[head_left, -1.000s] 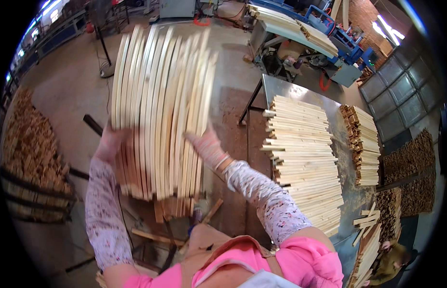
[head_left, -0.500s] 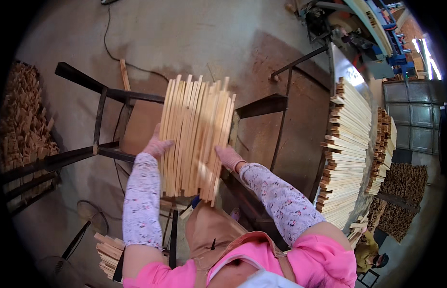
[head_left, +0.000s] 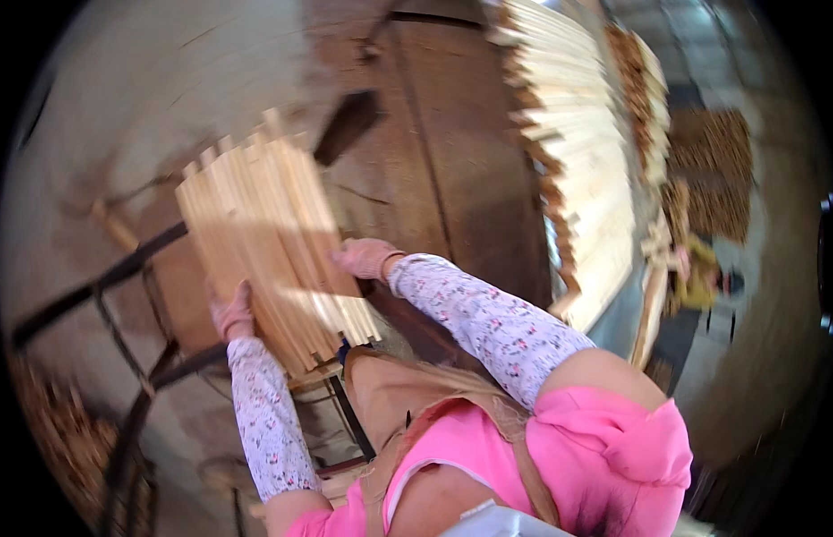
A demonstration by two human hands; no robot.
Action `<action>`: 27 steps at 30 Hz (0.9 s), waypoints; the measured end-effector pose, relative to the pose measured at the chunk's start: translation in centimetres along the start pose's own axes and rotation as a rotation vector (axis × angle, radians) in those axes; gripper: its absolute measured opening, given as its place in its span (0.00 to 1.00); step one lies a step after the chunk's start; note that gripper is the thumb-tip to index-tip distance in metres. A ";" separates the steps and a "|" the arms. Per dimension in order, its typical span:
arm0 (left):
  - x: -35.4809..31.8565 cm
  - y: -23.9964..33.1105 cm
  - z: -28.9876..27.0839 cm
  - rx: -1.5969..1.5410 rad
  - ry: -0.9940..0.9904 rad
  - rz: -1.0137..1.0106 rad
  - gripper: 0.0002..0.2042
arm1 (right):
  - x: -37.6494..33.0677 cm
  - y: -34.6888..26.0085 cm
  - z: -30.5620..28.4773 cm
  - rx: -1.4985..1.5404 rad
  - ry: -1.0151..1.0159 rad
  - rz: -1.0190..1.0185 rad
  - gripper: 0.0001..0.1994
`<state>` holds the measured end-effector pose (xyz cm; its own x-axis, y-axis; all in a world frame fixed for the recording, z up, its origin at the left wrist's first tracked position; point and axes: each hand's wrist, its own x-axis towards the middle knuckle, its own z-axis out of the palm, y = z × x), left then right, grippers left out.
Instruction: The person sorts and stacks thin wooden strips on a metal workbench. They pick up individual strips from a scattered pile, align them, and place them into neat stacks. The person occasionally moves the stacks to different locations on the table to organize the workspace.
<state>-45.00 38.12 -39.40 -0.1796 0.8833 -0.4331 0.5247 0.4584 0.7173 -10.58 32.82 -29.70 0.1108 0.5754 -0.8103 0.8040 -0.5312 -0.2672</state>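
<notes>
A flat bundle of pale wooden strips [head_left: 266,242] lies slantwise in front of me, its far ends uneven and its near end close to my apron. My left hand [head_left: 231,311], in a pink glove, grips the bundle's left edge with the thumb up on its face. Across from it, my right hand [head_left: 366,258], gloved alike, closes on the right edge. The fingers under the strips are hidden, and motion blurs the wood. What bears the bundle's weight from below does not show clearly.
Dark metal frame bars [head_left: 121,268] stand at the left beside a brown board [head_left: 186,309]. Along the right runs a long row of stacked strips [head_left: 586,161]. Farther right, a person in yellow [head_left: 700,273] is near another wood pile [head_left: 710,170]. Scrap wood [head_left: 72,438] heaps at lower left.
The whole view has swung round, so the row of strips and the frame sit farther left. The bundle has gone from nearly straight to slanted, with both hands still at its sides.
</notes>
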 end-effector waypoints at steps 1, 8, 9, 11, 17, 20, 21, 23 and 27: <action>0.2 -1.3 -0.3 -0.079 0.008 0.018 0.52 | -1.7 -0.1 -1.4 0.053 -0.057 -0.070 0.35; 0.1 1.1 -0.7 0.132 -0.041 0.051 0.57 | -20.2 6.0 -4.9 0.420 0.299 -0.105 0.22; -0.3 1.6 -0.8 0.246 -0.025 0.041 0.57 | -23.9 7.0 -5.0 0.434 0.269 -0.143 0.22; -2.8 6.0 -0.6 0.594 0.005 -0.079 0.53 | -30.6 9.8 -3.0 0.512 0.277 -0.204 0.21; -14.3 11.5 1.3 0.942 0.078 0.105 0.43 | -47.8 20.2 4.1 0.557 0.146 0.009 0.24; -20.7 8.2 2.9 0.937 0.106 0.124 0.38 | -54.5 27.9 9.8 0.639 0.309 0.131 0.25; -24.4 10.5 4.2 0.937 0.003 0.067 0.36 | -56.9 29.9 12.2 0.684 0.358 0.175 0.25; -31.7 10.6 6.1 0.865 -0.095 0.216 0.32 | -61.0 33.7 16.3 0.737 0.423 0.218 0.25; -39.5 8.0 11.5 0.968 -0.538 0.571 0.25 | -66.4 40.9 20.9 0.789 0.513 0.228 0.25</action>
<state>-24.13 5.77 -22.80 0.5190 0.6751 -0.5243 0.8537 -0.4399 0.2787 2.77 -40.11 2.24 0.6078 0.5091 -0.6095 0.1291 -0.8206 -0.5567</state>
